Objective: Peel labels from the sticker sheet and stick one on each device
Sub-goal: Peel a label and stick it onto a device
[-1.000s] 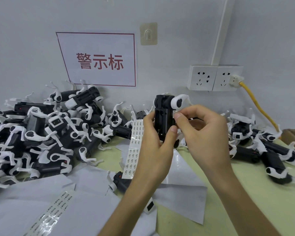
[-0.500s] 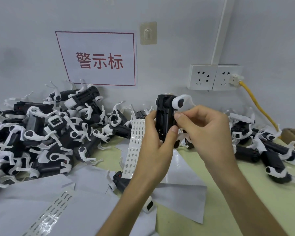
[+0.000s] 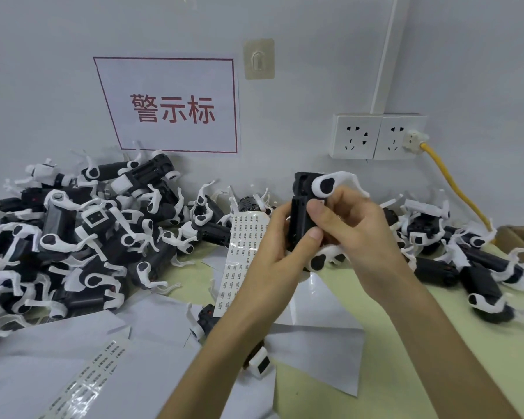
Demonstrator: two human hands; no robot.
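While our left hand [image 3: 273,258] grips the device [image 3: 300,219] upright above the table [image 3: 406,343], our right hand [image 3: 354,237] pinches its side, thumb pressed flat on it. The sheet [image 3: 242,246] is just behind the left hand.

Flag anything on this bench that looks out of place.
One device lies half buried under loose paper below the left hand, apart from the pile at left. A label strip lies stray on the paper at lower left. The held device looks fine; nothing looks damaged.
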